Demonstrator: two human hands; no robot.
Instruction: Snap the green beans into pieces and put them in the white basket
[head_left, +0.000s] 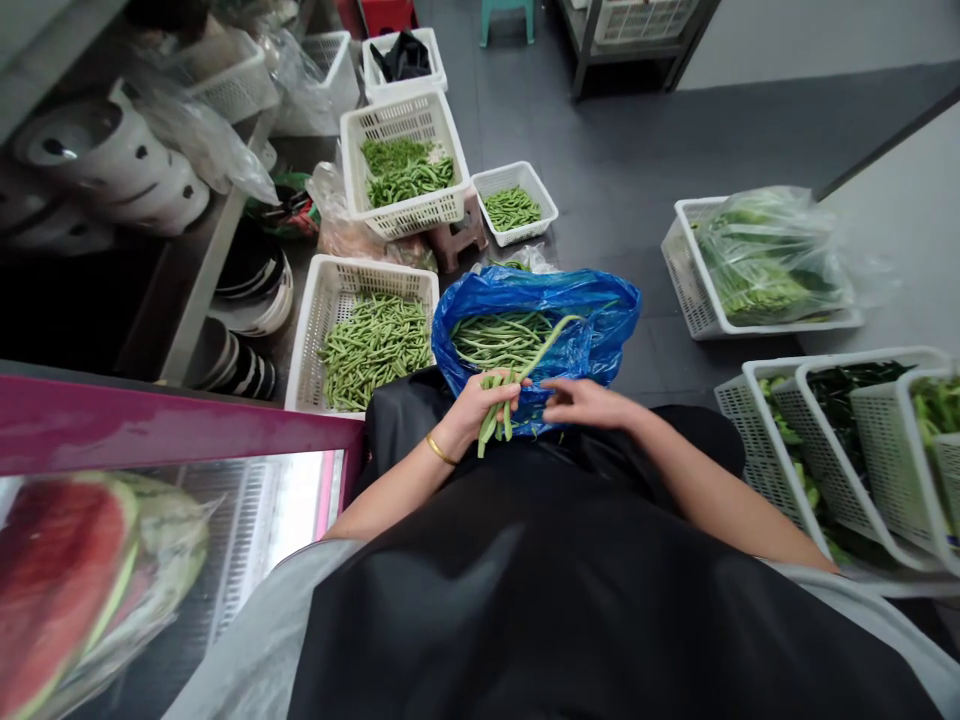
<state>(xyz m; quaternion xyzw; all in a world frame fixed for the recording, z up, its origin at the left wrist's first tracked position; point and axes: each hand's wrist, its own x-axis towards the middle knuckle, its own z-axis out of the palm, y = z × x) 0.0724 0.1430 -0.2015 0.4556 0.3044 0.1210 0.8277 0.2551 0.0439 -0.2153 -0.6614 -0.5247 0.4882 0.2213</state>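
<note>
The left hand (474, 405) is grasping short bean pieces (485, 433) and one long bean (542, 350) at the near edge of the blue bag (604, 345); the right hand (583, 403) is hovering just beside, loosely spread, apparently empty. A firm, uncrushing grip should be preventing slippage.

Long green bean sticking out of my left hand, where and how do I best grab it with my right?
Probably pinch the long green bean on its straight stretch just beyond the left hand, coming from the right, where the right hand hovers. That slender stretch slants free over the blue bag, while the far end bends sideways.
</note>
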